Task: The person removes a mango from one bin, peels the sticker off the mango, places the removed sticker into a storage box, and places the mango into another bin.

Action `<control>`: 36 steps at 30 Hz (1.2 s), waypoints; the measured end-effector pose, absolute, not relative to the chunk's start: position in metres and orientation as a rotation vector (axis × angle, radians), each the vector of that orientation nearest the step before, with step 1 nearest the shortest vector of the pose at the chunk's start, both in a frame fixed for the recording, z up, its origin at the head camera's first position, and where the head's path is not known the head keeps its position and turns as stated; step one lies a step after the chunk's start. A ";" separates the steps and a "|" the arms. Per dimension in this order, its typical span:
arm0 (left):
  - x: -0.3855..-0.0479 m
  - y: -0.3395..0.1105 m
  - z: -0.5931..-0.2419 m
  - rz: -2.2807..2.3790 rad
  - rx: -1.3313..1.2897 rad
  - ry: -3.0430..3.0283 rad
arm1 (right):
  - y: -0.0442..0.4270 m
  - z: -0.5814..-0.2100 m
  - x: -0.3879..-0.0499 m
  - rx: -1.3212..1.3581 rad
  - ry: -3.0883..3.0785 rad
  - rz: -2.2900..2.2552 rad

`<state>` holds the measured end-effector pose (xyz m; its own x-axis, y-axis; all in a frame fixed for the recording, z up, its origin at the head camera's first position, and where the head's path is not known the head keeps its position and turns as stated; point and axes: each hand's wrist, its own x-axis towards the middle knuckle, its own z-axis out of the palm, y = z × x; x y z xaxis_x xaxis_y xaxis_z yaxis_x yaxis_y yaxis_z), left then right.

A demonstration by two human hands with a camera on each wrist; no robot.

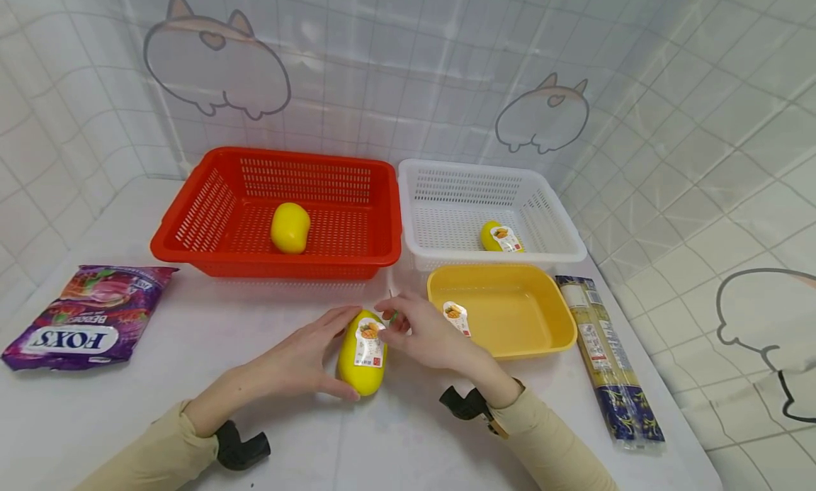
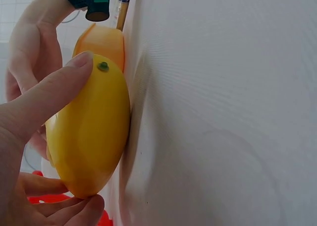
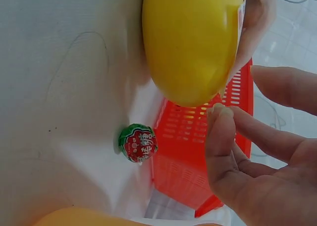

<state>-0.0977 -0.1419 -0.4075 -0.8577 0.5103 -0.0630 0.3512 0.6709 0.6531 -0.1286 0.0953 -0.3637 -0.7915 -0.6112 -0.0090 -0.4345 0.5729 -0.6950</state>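
A yellow mango [image 1: 358, 377] bearing a white picture label [image 1: 370, 342] lies on the white table. My left hand [image 1: 298, 355] holds it, thumb at the near end by the green stem nub and fingertips at the far end, as the left wrist view shows. On the label's side, my right hand [image 1: 426, 329] is close to the mango's far end. Its fingers bend loosely, the thumb stands apart, and nothing shows between them in the right wrist view. A lollipop in a green and red wrapper [image 3: 138, 142] is on the table, mostly hidden by the right hand in the head view.
Behind stand a red basket [image 1: 299, 264] with a mango [image 1: 290, 227] and a white basket [image 1: 421, 254] with a labelled mango [image 1: 491, 236]. A yellow tub [image 1: 510, 346] has a label [image 1: 456, 317] on its edge. A purple candy bag [image 1: 95, 317] lies left, noodle packs [image 1: 608, 363] right.
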 end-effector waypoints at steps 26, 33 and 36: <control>-0.095 -0.139 -0.406 0.893 0.710 2.700 | 0.084 -0.371 -0.126 -0.837 2.698 -1.077; -0.094 -0.138 -0.405 0.890 0.685 2.695 | 0.082 -0.373 -0.126 -0.793 2.747 -1.079; -0.094 -0.138 -0.405 0.891 0.675 2.694 | 0.082 -0.375 -0.128 -0.782 2.759 -1.084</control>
